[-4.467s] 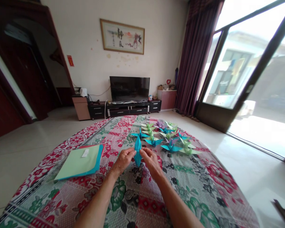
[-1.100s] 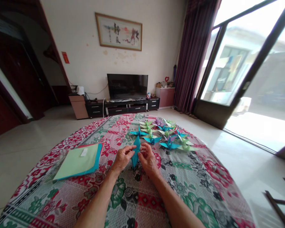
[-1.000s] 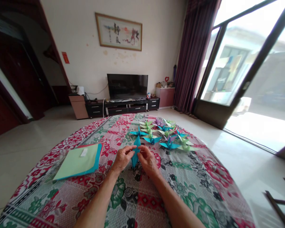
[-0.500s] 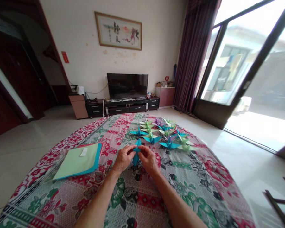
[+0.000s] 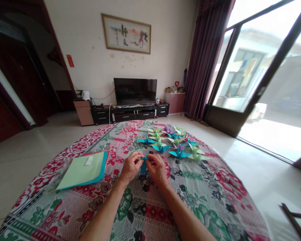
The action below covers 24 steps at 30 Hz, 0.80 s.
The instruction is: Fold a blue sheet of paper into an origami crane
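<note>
Over the near middle of the cloth-covered counter [image 5: 100,204], a folded blue paper [image 5: 143,168] sits between the fingertips of the left hand [image 5: 130,166] and the right hand [image 5: 157,168]. Each grip is a closed pinch of thumb and fingers on the paper's upper part. Those fingers hide much of the folding; a pointed tip shows below them, and whether it touches the cloth is hard to tell.

Beyond and to the right stand blue, green and purple paper cranes [image 5: 180,152], overlapping so much that the rear ones are partly hidden. To the left lies a stack of paper sheets [image 5: 77,172], pale green on top, with blue and red edges peeking out below. Its white slip [image 5: 89,161] is too small to show whether it bears writing.

On the wall, a framed picture [image 5: 126,33] carries two large dark Chinese characters beside smaller, unreadable ones. Marks on the red strip [image 5: 70,61] are also illegible. Dark bars [image 5: 292,217] at lower right are cut off by the view's edge.
</note>
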{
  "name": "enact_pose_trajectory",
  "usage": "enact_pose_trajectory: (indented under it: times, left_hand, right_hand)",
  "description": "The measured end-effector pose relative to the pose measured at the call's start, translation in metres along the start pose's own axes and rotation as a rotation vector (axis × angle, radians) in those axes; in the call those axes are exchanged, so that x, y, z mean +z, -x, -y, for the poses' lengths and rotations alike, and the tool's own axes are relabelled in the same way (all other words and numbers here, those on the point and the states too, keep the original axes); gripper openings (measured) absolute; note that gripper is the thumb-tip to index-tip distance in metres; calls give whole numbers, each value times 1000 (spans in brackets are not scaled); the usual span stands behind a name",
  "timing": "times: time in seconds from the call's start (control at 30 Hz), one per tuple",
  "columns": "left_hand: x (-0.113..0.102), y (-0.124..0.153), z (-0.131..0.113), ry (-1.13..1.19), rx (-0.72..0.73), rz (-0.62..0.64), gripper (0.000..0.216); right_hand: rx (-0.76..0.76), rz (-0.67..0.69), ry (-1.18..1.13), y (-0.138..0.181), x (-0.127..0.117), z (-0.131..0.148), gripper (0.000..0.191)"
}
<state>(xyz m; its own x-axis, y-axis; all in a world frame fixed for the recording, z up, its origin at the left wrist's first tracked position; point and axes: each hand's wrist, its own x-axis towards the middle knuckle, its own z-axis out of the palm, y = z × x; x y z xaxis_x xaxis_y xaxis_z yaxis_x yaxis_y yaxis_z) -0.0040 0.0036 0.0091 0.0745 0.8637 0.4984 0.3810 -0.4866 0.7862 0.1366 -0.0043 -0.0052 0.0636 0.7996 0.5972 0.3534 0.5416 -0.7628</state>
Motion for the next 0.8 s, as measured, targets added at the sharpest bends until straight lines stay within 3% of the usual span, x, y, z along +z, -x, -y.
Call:
enact_pose_trajectory:
  times: [0.17,0.4,0.8]
  left_hand:
    - [-2,0,-2,39,-23,16,18]
    - [-6,-2,-7,116,-104,32,19]
    - [-6,-2,-10,136,-127,24,23]
  right_hand:
    - [-70,-32,48,-2,-3,3,18]
    - [1,62,-1,-2,-4,3,15]
    - [59,60,-63,-2,-5,8,14]
